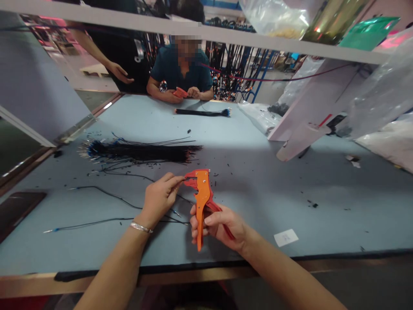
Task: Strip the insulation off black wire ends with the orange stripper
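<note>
My right hand point(217, 226) is closed round the handles of an orange wire stripper point(202, 199), held upright above the blue table point(258, 185). My left hand point(161, 196) pinches a thin black wire point(180, 199) and holds its end in the stripper's red jaws. A silver bracelet sits on my left wrist. Just beyond my hands lies a thick bundle of black wires point(142, 151) with blue-tipped ends at its left.
Loose black wires point(97, 189) and small cut scraps lie left of my hands. Across the table a seated person holds a red tool, with another wire bundle point(203, 112) before them; a second person stands at the left. Plastic bags point(383, 99) and a white board crowd the right.
</note>
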The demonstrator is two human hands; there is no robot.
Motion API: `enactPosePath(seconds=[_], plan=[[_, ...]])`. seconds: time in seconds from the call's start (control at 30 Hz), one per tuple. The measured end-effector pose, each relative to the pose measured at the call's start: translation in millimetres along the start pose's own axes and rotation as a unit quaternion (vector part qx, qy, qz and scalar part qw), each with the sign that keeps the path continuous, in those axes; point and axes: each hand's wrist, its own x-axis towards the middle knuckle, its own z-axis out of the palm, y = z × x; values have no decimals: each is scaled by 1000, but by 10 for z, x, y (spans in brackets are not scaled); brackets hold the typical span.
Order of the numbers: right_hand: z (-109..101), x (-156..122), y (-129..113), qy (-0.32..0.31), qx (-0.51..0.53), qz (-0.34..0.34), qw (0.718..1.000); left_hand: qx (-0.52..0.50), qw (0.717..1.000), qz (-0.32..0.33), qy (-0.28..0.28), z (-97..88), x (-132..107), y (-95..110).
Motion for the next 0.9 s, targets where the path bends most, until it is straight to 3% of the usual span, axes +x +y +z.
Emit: enactPosePath(seconds=[0.27,0.73,0.9], plan=[[48,-23,-21,14,-23,-9,1000,-71,997,-18,27,-38,15,25],[79,-28,-21,21,-106,-44,993,-95,994,-6,43,-50,7,26],[47,-19,-7,50,-120,-50,990,-102,994,-11,47,-62,11,38]])
